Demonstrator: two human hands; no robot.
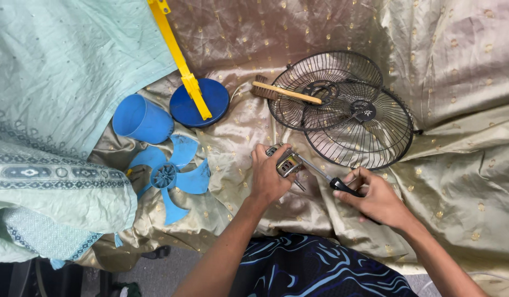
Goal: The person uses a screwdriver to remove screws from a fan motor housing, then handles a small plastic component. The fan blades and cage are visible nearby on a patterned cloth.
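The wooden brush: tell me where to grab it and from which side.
Grip the wooden brush by its bare handle end, coming from above on the right. That end lies raised across the black wire fan guard, while the bristle head rests on the gold cloth at the left.

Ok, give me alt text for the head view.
The left hand grips a small metal fan motor while the right hand drives a black-handled screwdriver into it, over gold satin cloth. Blue plastic fan blades and two black wire grilles lie nearby.

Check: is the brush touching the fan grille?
Touching. The head view shows the brush lying across the rim of the upper fan grille, its handle resting on the wires.
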